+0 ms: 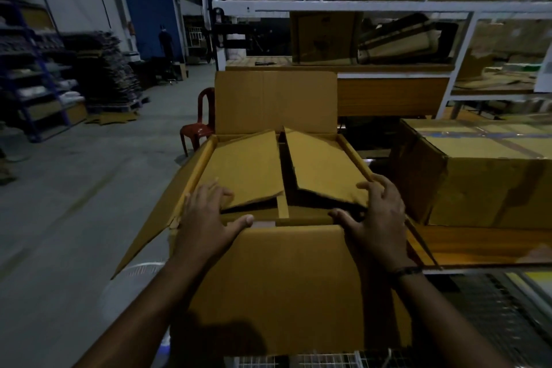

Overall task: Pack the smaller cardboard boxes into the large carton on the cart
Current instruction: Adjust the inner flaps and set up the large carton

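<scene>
Large carton (268, 293) standing open, two smaller boxes lying inside side by side, left box (248, 167), right box (322, 167), long axes pointing away, left hand (206, 218) and right hand (379, 215) apart, fingers spread, pressing one each

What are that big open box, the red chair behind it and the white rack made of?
Carton: corrugated cardboard, it seems, matte tan, with creased flaps and raw cut edges. Chair: probably moulded plastic, glossy red, with bright highlights on the seat. Rack: likely painted metal, thin white bars, though the light is too dim to be sure.
</scene>
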